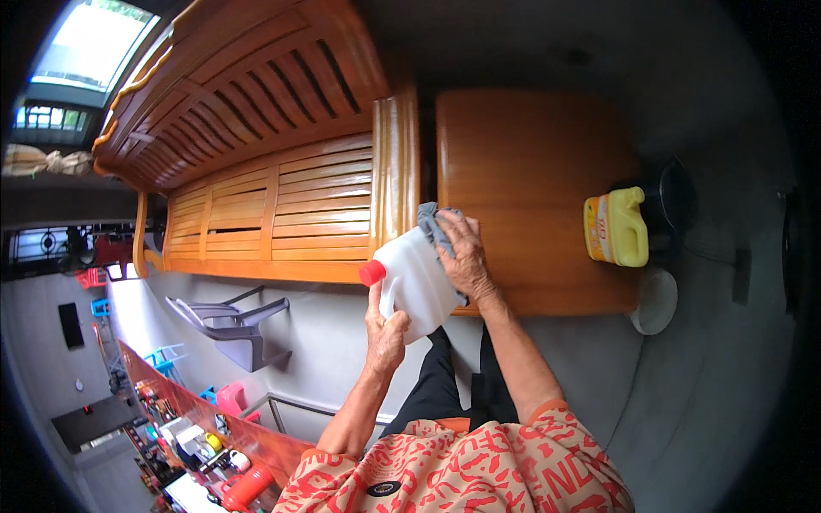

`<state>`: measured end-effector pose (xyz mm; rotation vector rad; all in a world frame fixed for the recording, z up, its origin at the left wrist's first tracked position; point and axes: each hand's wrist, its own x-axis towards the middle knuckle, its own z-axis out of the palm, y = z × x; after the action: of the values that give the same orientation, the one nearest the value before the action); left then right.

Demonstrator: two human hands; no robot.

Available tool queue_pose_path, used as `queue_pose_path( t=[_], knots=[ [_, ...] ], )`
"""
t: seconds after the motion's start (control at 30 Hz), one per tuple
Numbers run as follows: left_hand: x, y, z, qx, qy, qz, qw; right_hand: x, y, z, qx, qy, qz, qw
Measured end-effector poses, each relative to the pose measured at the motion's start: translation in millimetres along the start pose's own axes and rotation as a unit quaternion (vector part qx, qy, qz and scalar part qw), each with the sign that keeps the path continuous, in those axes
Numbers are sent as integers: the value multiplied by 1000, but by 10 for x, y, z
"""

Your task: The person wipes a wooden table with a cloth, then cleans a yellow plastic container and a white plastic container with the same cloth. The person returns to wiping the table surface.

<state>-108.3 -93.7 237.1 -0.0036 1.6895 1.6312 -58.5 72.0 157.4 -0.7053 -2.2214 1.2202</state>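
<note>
**Wiping a White Jug**

The left hand (387, 335) is curled around the handle of the tilted white jug (419, 282), held up in front of the body. The right hand (467, 256) presses a gray cloth (430, 221) on its side. This looks like the wiping step. The next rub needs a steady left grip. Farther off, a yellow jug (631, 229) sits on the brown table (530, 197).

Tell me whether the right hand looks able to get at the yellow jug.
Probably yes, with some stretch: nothing visible stands between the right hand and the yellow jug across the wooden tabletop. It would likely need to let go of the gray cloth first.
</note>
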Motion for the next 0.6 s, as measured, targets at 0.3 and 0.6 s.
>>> queue_pose_path(
  t=[0.3, 0.6],
  knots=[
    [-10, -146, -638, 1, 59, 65, 996, -68, -372, 641, 34, -13, -9, 999],
    [61, -154, -1002, -137, 128, 2, 982, -410, -837, 1027, 34, -79, -107, 991]
  ],
)
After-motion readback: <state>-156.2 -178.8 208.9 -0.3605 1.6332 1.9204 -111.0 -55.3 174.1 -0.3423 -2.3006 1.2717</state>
